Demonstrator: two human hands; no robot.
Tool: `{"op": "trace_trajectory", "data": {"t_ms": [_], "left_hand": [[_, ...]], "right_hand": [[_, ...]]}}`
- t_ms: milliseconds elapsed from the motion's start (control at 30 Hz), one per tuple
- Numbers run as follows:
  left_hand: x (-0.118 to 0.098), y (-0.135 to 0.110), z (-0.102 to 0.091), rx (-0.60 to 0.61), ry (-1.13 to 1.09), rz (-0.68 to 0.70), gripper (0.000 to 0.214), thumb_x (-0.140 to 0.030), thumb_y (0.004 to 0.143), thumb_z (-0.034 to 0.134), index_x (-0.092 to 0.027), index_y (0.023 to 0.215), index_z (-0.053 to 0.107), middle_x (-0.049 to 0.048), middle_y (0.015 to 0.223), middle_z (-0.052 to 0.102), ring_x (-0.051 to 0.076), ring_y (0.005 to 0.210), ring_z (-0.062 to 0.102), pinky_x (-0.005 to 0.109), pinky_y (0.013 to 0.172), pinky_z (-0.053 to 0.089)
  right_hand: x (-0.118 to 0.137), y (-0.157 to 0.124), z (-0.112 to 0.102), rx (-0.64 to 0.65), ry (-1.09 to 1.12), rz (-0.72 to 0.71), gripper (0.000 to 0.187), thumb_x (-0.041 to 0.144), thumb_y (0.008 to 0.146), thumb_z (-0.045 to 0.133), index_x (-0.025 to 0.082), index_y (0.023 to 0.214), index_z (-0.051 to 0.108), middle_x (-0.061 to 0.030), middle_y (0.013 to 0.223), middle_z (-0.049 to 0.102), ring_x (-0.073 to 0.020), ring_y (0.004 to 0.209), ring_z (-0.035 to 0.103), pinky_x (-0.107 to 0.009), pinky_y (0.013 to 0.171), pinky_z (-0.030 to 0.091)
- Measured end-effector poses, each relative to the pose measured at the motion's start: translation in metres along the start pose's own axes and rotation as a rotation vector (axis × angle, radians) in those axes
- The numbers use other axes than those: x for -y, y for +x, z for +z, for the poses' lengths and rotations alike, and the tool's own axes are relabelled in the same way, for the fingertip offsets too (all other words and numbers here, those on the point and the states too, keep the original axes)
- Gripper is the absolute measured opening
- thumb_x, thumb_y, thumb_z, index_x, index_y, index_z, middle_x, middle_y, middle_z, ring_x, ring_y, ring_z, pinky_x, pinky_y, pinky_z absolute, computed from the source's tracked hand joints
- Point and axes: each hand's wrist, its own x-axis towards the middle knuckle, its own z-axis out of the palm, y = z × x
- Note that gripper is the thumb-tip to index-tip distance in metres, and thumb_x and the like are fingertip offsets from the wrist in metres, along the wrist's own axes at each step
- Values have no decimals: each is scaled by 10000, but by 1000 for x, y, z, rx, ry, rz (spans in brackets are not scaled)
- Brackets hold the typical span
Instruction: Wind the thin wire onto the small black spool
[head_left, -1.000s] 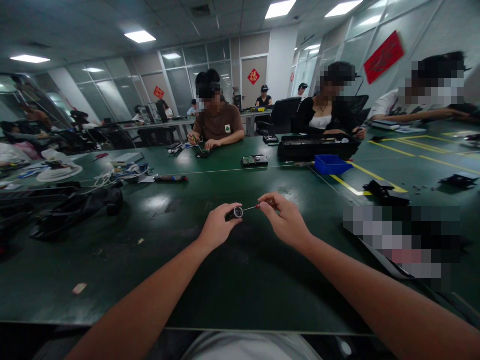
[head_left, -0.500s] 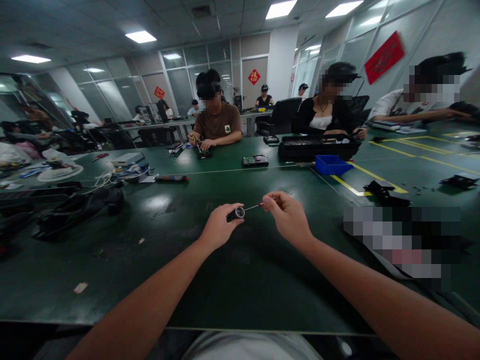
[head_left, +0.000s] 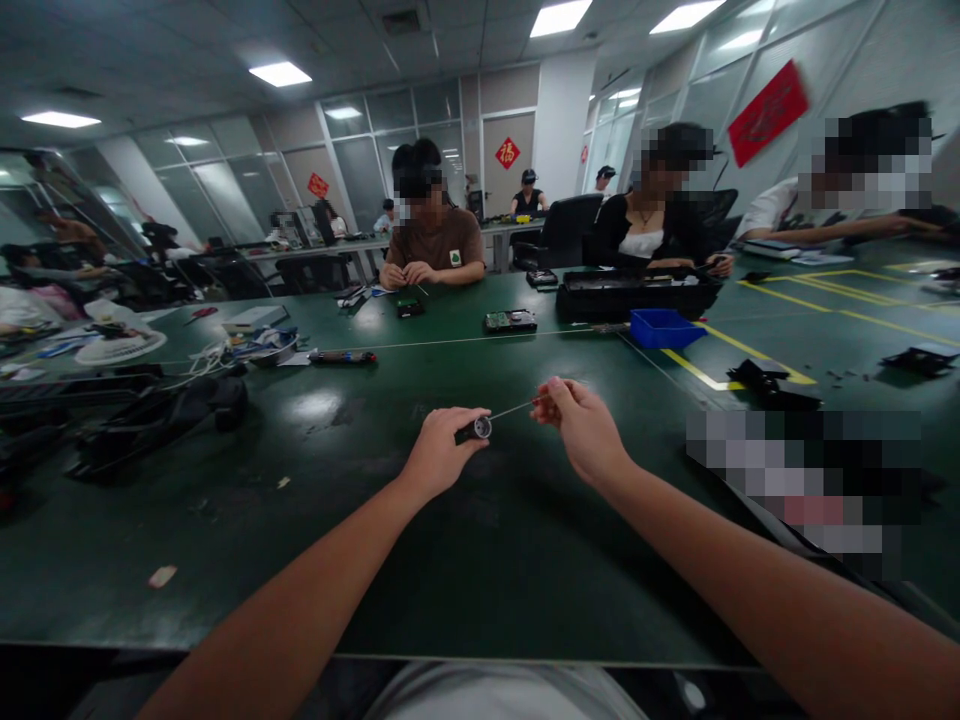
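Above the green table (head_left: 480,560), my left hand (head_left: 442,450) is closed on a small black cylindrical part (head_left: 481,428) with a pale, round end. That round end faces right, toward me. My right hand (head_left: 576,425) grips the handle of a thin screwdriver (head_left: 514,409), most of the handle hidden by the fingers. Its slim metal shaft points left, and the tip meets or lies very near the black part's rim; I cannot tell whether it touches.
A blue tray (head_left: 666,328) and a long black housing (head_left: 637,297) lie ahead on the right. Black parts (head_left: 161,415) and a pen-like tool (head_left: 343,357) lie left. A circuit-board drive (head_left: 511,320) sits ahead. Co-workers (head_left: 433,240) sit across the table.
My right hand has shifted slightly right, and its fingers have turned on the screwdriver. The left hand and black part have barely moved. A co-worker opposite has raised their hands off a part.
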Motion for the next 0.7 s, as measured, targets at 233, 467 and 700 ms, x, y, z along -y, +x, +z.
{"op": "trace_trajectory", "data": {"t_ms": [233, 467, 700], "left_hand": [[-1, 1, 0, -20, 12, -8, 434, -165, 812, 747, -270, 1224, 662, 36, 1207, 684, 238, 1142, 587, 424, 1041, 403], [0, 0, -2, -55, 23, 31, 420, -134, 802, 753, -263, 1194, 674, 30, 1191, 690, 232, 1128, 588, 426, 1019, 411], [-1, 0, -3, -95, 40, 30, 416, -119, 798, 751, -267, 1181, 684, 31, 1162, 685, 227, 1106, 583, 416, 999, 418]], "right_hand": [[6, -7, 1, 78, -335, -173, 327, 481, 937, 500, 185, 887, 630, -33, 728, 663, -176, 672, 624, -334, 663, 499], [13, -16, 4, 157, -397, -252, 198, 390, 920, 555, 205, 933, 624, -30, 778, 688, -179, 718, 650, -330, 681, 513], [8, -12, 2, 145, -382, -241, 226, 408, 941, 526, 200, 940, 617, -39, 801, 690, -189, 749, 655, -354, 716, 519]]}}
